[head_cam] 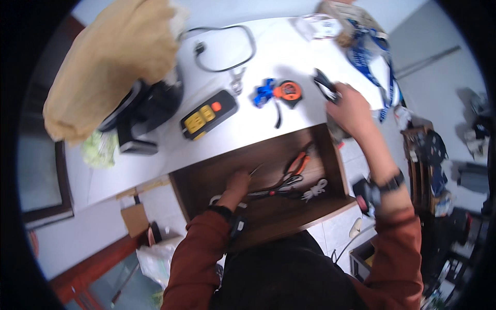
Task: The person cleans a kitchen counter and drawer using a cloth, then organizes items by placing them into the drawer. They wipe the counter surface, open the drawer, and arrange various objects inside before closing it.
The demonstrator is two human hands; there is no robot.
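My right hand [350,109] is over the right part of the white tabletop, closed on a dark bundled cable [325,83]. My left hand [237,185] reaches into the open wooden drawer [267,229]; a thin, blurred item [255,169] shows at its fingertips, and whether it is gripped I cannot tell. In the drawer, right of my left hand, lie black-handled scissors [285,190], an orange-and-black handled tool [298,163] and a tied white cord [316,189]. On the tabletop between cable and power strip are an orange tape measure [288,90] and a shiny blue item [265,92].
A black and yellow power strip [209,114] lies behind the drawer. A black cable with a plug [254,46] curves farther back. A large tan bag [112,69] stands at the left, and blue lanyards [362,58] hang over the right edge.
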